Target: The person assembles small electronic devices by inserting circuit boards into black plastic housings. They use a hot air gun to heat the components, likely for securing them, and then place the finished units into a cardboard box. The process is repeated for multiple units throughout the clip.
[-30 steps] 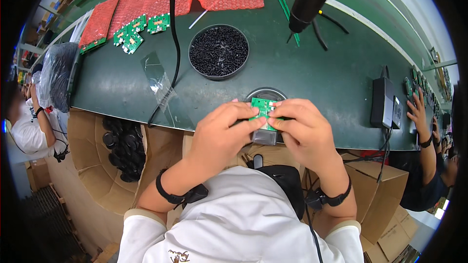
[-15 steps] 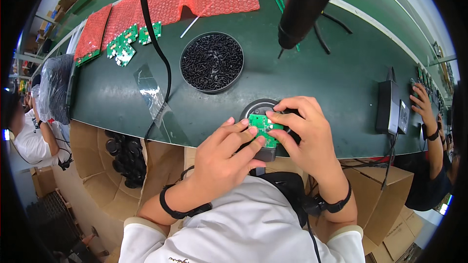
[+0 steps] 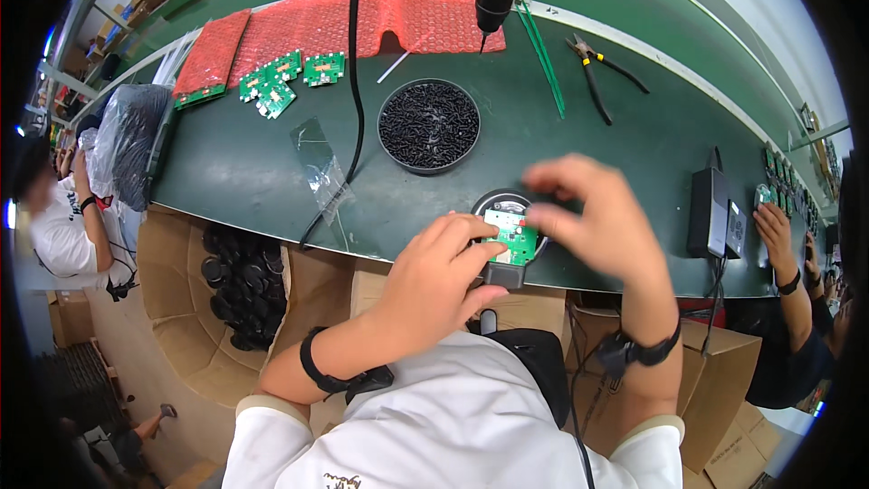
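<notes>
Pinching the near-left edge of the green board (image 3: pixel 512 234), the left hand (image 3: pixel 434 276) has its fingertips on the board, which lies flat on a round black housing (image 3: pixel 496 203) at the near edge of the bench (image 3: pixel 634 154), with a small black block (image 3: pixel 502 273) just below it. Hovering over the board's right side is the right hand (image 3: pixel 593 222), fingers loosely curled and spread, gripping nothing that shows. That hand is blurred and covers the housing's right half, so whether its fingertips touch the board cannot be told, and the board's long axis is unclear.
</notes>
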The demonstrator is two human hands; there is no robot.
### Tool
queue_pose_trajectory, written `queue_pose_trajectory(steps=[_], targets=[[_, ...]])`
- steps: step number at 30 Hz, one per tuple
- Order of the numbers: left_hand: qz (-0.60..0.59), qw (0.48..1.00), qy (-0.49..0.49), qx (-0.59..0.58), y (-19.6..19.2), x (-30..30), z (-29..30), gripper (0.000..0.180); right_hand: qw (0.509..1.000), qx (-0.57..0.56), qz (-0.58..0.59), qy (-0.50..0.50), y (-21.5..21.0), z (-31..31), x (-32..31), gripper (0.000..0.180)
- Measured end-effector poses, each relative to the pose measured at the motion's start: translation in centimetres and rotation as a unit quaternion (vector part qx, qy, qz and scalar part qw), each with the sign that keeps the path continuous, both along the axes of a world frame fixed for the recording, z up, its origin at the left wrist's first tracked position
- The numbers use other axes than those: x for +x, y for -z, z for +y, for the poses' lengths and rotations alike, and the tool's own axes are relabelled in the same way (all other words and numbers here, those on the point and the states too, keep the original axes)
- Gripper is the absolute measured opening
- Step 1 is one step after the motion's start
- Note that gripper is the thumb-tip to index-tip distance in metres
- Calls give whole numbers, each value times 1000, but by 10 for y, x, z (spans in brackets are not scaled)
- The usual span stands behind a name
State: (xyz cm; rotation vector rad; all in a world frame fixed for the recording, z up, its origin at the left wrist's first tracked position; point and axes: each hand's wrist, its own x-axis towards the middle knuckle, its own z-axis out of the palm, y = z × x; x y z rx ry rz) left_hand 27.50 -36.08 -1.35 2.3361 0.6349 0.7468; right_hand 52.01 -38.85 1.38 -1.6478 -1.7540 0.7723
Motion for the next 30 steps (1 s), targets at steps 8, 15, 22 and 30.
queue_pose_trajectory(steps=[8,15,22,30], targets=[[91,963,-205,152,-23,17,89,16,918,259,302,-10,-32,161,5,89],[182,956,-195,124,-6,21,114,10,945,250,212,-7,-49,132,-8,55],[60,969,-216,99,3,22,118,13,920,112,370,-57,-79,78,-35,55],[-14,976,-188,112,2,14,124,13,885,80,458,-28,-80,33,-39,32]])
